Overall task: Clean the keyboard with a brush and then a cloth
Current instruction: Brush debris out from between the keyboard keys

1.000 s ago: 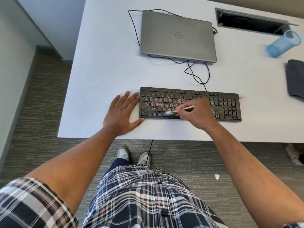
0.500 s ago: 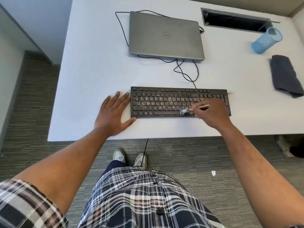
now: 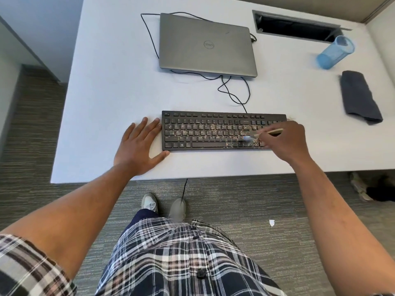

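Black keyboard [image 3: 213, 133] lying flat and square-on near the front edge of the white worktop [image 3: 106, 103], its middle rows speckled all over with pale crumbs while the top row looks fairly clear. The brush [image 3: 264, 134], thin with a light wooden handle and whitish, blurred bristles, slants down with its tip over the keys at the right end. Dark grey cloth [image 3: 360, 97], folded into a long bundle, lies well off to the right of the keyboard.
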The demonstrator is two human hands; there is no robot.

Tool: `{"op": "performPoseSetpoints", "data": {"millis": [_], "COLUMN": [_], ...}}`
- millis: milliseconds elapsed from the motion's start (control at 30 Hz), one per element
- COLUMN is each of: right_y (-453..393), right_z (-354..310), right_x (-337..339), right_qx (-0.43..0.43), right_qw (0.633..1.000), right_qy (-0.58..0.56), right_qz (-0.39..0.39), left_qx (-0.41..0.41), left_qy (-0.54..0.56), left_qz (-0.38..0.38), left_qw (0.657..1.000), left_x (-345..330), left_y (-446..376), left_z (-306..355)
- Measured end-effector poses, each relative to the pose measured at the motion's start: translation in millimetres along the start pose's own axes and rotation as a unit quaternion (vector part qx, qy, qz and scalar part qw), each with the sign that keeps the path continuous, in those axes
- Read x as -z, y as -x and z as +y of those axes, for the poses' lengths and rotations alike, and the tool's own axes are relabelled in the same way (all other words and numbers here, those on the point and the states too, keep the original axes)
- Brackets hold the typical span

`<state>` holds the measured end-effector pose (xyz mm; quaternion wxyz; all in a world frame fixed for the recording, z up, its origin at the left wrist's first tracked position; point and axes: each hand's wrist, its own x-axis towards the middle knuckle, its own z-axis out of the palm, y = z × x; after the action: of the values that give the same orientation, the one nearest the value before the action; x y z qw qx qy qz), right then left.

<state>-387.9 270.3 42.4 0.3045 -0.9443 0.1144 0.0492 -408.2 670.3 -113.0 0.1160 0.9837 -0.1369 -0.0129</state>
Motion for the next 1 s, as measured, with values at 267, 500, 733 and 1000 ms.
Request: {"op": "performPoseSetpoints", "data": {"millis": [267,500,733,1000], "right_y": [8,40,49,44], "right_z": [-17,-40,-61,-64], "right_x": [-24,-75,-108,-122], "right_qx": [-0.040,-0.006,0.141,0.091], "right_qw": [0.976,0.967,0.974,0.966], "right_qy": [-0.212,-0.239,-0.157,-0.207], "right_qz": [-0.012,-0.087,-0.086,-0.126], "left_qx": [0.003,0.002,0.003,0.003], "left_qy": [0.001,0.000,0.005,0.008], "left_qz": [-0.001,0.000,0.006,0.014], "left_qw": [1.000,1.000,1.000,1.000], "left_x": [1,1,0,-2], "left_y": [0,-1,-1,0], "left_z": [0,1,1,0]}}
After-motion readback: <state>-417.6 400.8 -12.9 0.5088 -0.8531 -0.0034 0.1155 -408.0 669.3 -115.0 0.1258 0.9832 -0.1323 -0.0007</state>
